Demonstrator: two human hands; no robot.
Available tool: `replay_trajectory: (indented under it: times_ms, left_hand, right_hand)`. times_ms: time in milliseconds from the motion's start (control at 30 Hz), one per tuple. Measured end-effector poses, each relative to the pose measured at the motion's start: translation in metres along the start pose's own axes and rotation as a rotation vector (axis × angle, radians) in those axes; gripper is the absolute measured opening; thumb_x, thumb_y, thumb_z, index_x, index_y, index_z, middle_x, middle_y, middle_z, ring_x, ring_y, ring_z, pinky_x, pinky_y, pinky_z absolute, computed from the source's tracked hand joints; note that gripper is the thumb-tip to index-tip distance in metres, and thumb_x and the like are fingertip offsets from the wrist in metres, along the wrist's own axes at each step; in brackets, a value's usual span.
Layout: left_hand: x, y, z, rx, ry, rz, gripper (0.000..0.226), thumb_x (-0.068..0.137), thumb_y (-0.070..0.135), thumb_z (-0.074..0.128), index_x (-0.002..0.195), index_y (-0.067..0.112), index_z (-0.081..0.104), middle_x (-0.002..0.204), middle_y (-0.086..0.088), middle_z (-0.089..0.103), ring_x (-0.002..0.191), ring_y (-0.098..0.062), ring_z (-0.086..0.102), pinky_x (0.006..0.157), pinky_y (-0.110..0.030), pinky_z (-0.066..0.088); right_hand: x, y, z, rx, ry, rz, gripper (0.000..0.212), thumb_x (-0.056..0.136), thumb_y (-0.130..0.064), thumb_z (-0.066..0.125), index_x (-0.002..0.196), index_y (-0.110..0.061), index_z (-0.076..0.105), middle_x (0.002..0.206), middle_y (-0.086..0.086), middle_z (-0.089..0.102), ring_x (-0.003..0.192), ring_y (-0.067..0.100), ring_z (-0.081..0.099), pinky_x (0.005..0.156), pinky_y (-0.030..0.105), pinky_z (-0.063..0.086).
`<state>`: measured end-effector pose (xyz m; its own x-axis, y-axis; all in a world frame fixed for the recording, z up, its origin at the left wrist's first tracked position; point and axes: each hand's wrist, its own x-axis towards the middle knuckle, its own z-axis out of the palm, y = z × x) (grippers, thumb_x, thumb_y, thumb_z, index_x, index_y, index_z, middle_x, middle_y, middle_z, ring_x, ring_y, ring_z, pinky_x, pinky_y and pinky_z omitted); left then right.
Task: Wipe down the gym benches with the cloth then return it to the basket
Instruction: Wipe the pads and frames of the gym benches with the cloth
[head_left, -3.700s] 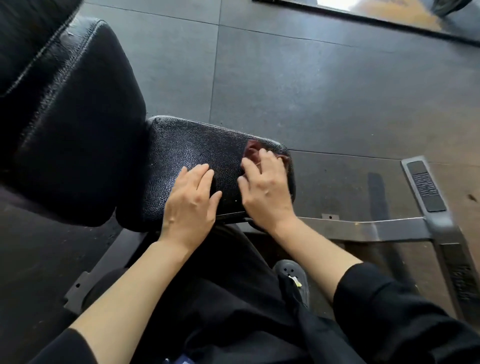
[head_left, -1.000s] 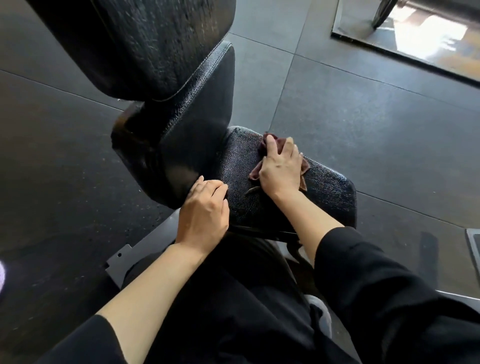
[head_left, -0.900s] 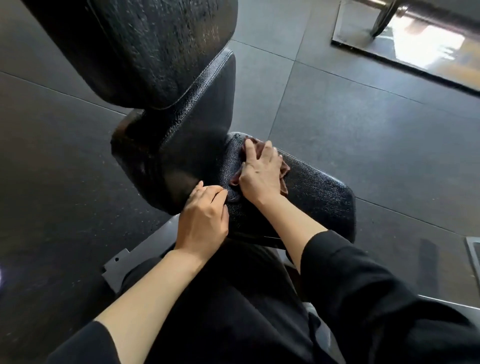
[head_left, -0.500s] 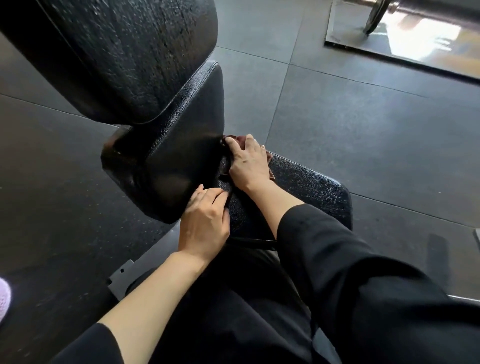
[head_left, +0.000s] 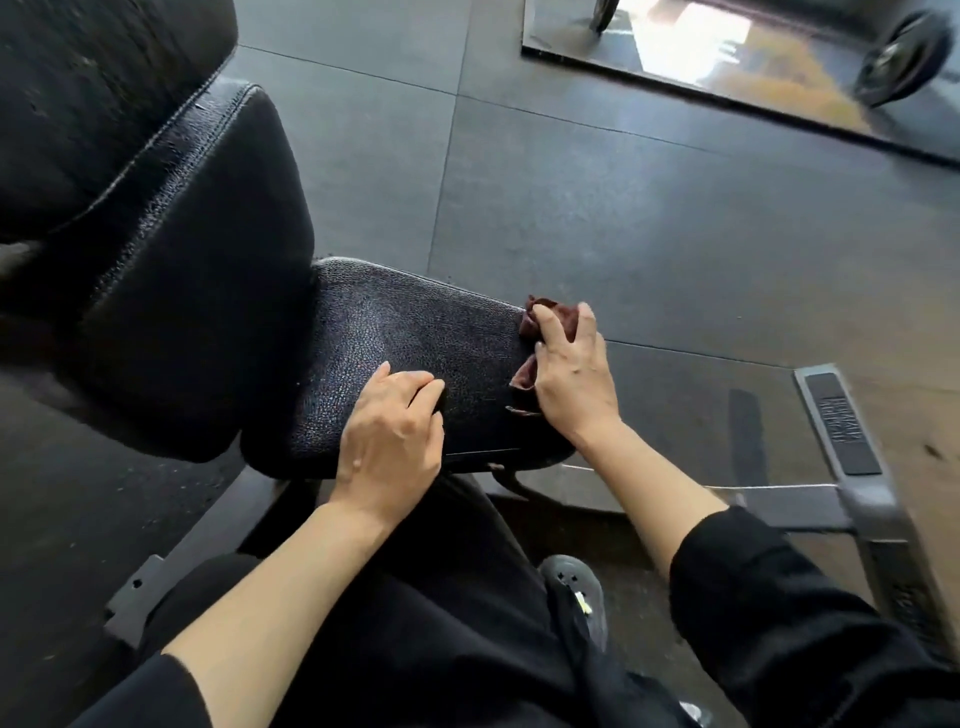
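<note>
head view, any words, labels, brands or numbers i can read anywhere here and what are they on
Nothing can be read.
Raised lettering on the black tread pad of the bench's grey metal foot: blurred, not legible.
Seat pad, backrest and dark red cloth in the right hand: no text.
Floor and black shoe: no text; the small yellow mark on the shoe is no lettering.

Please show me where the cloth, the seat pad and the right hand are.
cloth (head_left: 563, 317), head view, upper fold beside the fingers.
seat pad (head_left: 415, 332), head view, bare top.
right hand (head_left: 574, 376), head view, back of hand.
</note>
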<state>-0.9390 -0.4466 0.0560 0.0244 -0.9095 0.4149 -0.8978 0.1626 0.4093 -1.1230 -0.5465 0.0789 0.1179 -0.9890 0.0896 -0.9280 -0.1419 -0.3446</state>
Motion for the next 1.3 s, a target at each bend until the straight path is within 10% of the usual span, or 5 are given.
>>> replay_trajectory:
  times_ms: [467, 633, 933, 1100, 1300]
  left_hand:
    - [-0.016, -0.02, 0.001, 0.12, 0.029, 0.109, 0.035, 0.089, 0.03, 0.056, 0.115, 0.011, 0.071, 0.118, -0.007, 0.068, 0.106, -0.024, 0.065, 0.111, -0.041, 0.033]
    - [-0.017, -0.014, -0.001, 0.166, -0.039, 0.079, 0.037, 0.092, 0.029, 0.053, 0.12, 0.011, 0.068, 0.124, -0.006, 0.066, 0.115, -0.022, 0.062, 0.114, -0.041, 0.029]
    - [-0.015, 0.0, -0.02, 0.125, -0.197, -0.019, 0.041, 0.088, 0.027, 0.05, 0.121, 0.009, 0.066, 0.126, -0.007, 0.064, 0.12, -0.022, 0.058, 0.115, -0.042, 0.024]
    - [-0.046, 0.005, -0.056, 0.104, -0.32, -0.095, 0.052, 0.078, 0.005, 0.066, 0.13, 0.001, 0.058, 0.139, -0.014, 0.053, 0.132, -0.027, 0.045, 0.117, -0.041, 0.02]
    - [-0.059, -0.02, -0.103, 0.186, -0.432, -0.164, 0.071, 0.071, -0.001, 0.071, 0.138, -0.002, 0.048, 0.144, -0.016, 0.045, 0.134, -0.03, 0.041, 0.117, -0.042, 0.019]
  right_hand:
    - [-0.031, -0.014, 0.018, -0.127, 0.102, -0.181, 0.049, 0.095, -0.026, 0.035, 0.143, -0.023, 0.044, 0.143, 0.029, 0.036, 0.123, 0.047, 0.044, 0.113, 0.052, 0.031]
    - [-0.03, -0.005, 0.015, -0.129, 0.003, -0.438, 0.05, 0.093, -0.021, 0.054, 0.143, -0.022, 0.045, 0.143, 0.028, 0.038, 0.129, 0.044, 0.039, 0.114, 0.049, 0.026]
    - [-0.05, -0.03, 0.018, -0.04, -0.045, -0.247, 0.046, 0.098, -0.028, 0.041, 0.144, -0.023, 0.042, 0.147, 0.024, 0.033, 0.133, 0.042, 0.035, 0.117, 0.048, 0.021]
    - [-0.079, -0.031, 0.003, -0.04, -0.265, -0.56, 0.056, 0.092, -0.026, 0.052, 0.147, -0.024, 0.04, 0.15, 0.022, 0.033, 0.14, 0.037, 0.027, 0.118, 0.047, 0.019]
    - [-0.095, -0.036, -0.025, -0.054, -0.291, -0.128, 0.067, 0.095, -0.014, 0.054, 0.154, -0.018, 0.021, 0.158, 0.024, 0.005, 0.146, 0.041, 0.005, 0.121, 0.049, 0.007]
